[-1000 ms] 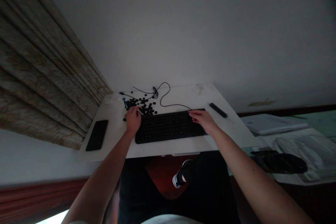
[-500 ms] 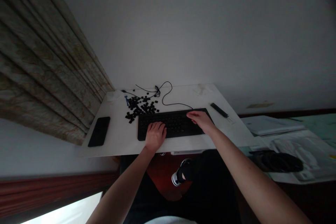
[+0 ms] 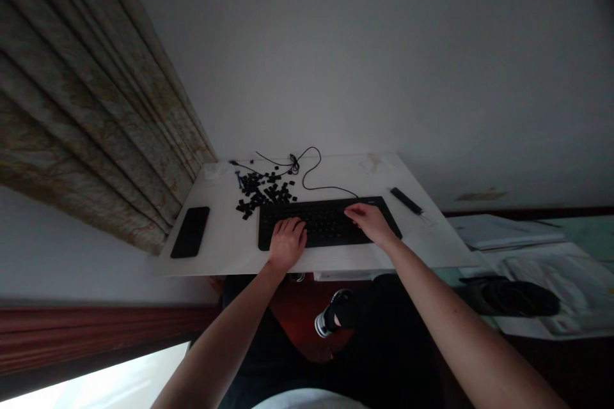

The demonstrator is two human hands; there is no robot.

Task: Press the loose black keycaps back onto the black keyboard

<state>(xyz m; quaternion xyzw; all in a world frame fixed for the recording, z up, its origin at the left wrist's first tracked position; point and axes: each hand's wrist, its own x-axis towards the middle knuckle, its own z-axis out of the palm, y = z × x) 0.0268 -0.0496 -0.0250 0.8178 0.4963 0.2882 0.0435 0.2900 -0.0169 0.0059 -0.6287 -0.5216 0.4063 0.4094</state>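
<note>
A black keyboard [image 3: 327,225] lies on the white table, its cable [image 3: 330,188] running off the back edge. My left hand [image 3: 288,243] rests on the left part of the keyboard, palm down with its fingers stretched out. Over the right part is my right hand [image 3: 369,220], thumb and fingertips pinched together just above the keys. Whatever is between those fingertips is too small to make out. Loose black keycaps [image 3: 268,192] lie heaped behind the keyboard's left end. A small blue tool [image 3: 238,179] sits at the heap's left side.
A black phone [image 3: 190,232] lies on the table's left. To the right of the keyboard is a slim dark object [image 3: 407,200] with thin wire prongs. The wall stands behind, a curtain [image 3: 144,108] on the left, and a lower surface with papers [image 3: 503,232] on the right.
The whole view has shifted slightly, so the table appears a little further right. Both hands keep nearly the same places on the keyboard, the right one still pinched.
</note>
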